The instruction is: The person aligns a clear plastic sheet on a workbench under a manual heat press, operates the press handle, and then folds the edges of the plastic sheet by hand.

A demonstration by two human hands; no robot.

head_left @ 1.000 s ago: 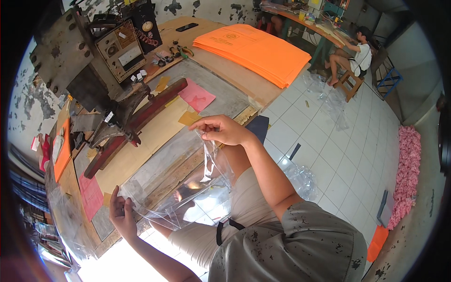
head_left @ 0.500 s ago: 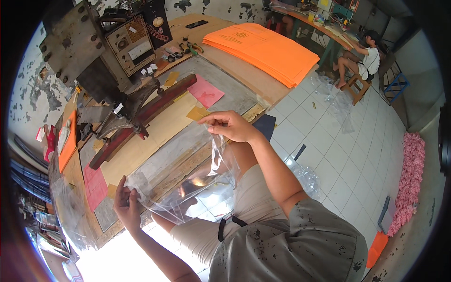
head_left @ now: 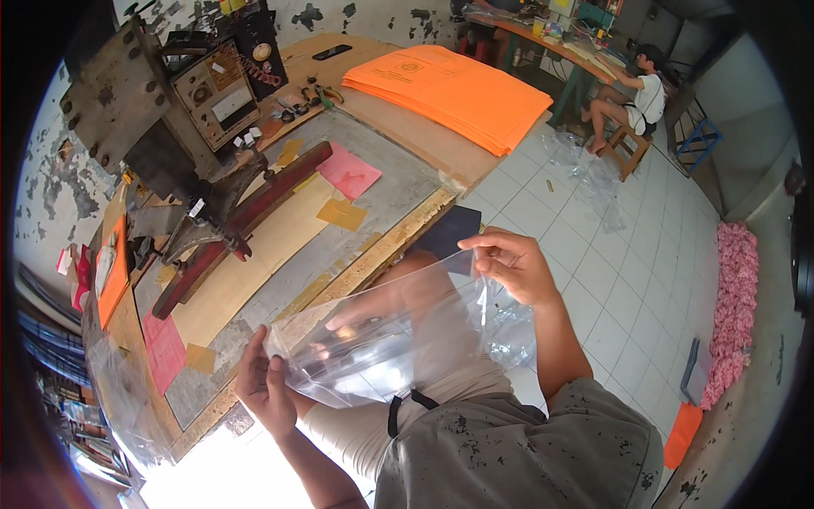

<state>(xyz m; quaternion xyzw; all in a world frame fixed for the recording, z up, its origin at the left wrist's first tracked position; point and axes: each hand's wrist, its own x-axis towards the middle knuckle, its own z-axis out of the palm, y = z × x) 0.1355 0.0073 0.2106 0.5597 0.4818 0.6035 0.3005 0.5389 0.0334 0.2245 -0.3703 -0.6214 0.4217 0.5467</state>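
A clear plastic sheet is stretched between my two hands above my lap, in front of the table edge. My left hand pinches its left end, thumb and fingers closed on it. At the far right corner, my right hand grips the sheet between thumb and fingers. Through the film my legs and the floor show. Beyond it stands a press with a long red bar above a tan strip on the grey work plate.
A stack of orange sheets lies at the table's back right, near a phone. A control box sits beside the press. Loose clear plastic hangs at the left table edge. A co-worker sits on a stool at the far right.
Both hands have drawn back from the table toward me, the right one also moving rightward. The plastic sheet, slack before, is now spread taut between them and off the work plate.
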